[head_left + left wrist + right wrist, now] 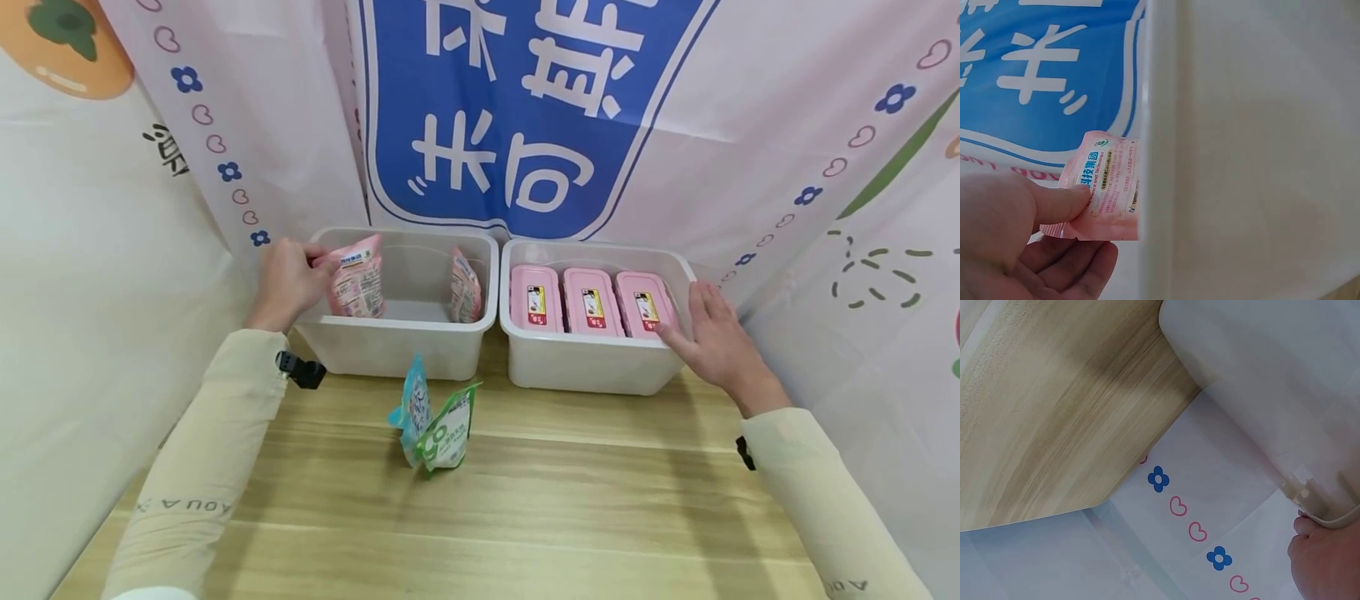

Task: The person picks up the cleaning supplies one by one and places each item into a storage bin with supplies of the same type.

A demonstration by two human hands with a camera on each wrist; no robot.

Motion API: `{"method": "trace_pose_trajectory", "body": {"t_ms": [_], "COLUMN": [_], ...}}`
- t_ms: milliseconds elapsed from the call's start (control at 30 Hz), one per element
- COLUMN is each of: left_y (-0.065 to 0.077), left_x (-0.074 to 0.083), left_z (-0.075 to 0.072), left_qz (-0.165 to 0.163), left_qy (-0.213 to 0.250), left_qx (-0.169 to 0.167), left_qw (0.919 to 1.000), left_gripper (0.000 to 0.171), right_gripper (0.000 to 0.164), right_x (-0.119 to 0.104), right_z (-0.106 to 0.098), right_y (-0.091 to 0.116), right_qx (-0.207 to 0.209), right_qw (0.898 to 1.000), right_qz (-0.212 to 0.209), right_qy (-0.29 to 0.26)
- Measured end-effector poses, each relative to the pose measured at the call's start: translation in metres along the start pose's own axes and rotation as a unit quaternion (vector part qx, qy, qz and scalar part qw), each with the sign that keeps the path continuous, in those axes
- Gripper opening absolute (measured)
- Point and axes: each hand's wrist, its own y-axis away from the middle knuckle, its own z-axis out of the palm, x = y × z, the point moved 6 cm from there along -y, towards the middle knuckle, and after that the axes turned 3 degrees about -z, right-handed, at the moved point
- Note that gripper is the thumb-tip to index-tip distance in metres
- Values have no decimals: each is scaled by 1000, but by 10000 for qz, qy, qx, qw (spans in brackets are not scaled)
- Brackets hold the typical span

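Wood-grain table (600, 500); pale backdrop (720, 167), probably cloth, bearing 1 white-lettered blue panel (513, 108).

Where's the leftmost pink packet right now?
In the head view, the leftmost pink packet is inside the left white bin, at its left end, in the grip of the left hand, with another pink packet at the bin's right end.

Pink packets (360, 285), white bins (401, 348), wood-grain table (585, 492)
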Motion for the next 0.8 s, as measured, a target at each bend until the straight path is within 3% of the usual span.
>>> {"method": "trace_pose_trajectory", "body": {"t_ms": [233, 467, 800], "left_y": [0, -2, -8], "left_x": [-12, -20, -25], "left_z": [4, 10, 19], "left_qz": [-145, -435, -429], "left_qy": [-149, -87, -230], "left_qx": [-42, -311, -418], "left_qw": [9998, 9985, 9979], "left_gripper": [33, 36, 31], "right_gripper": [101, 101, 100], "right_x": [-2, -2, -2], "right_z": [-1, -1, -1], "right_y": [0, 0, 1], "right_qx": [47, -22, 60], "right_qw": [10000, 10000, 10000], "right_qz": [-27, 27, -14], "right_qy": [-24, 1, 0]}}
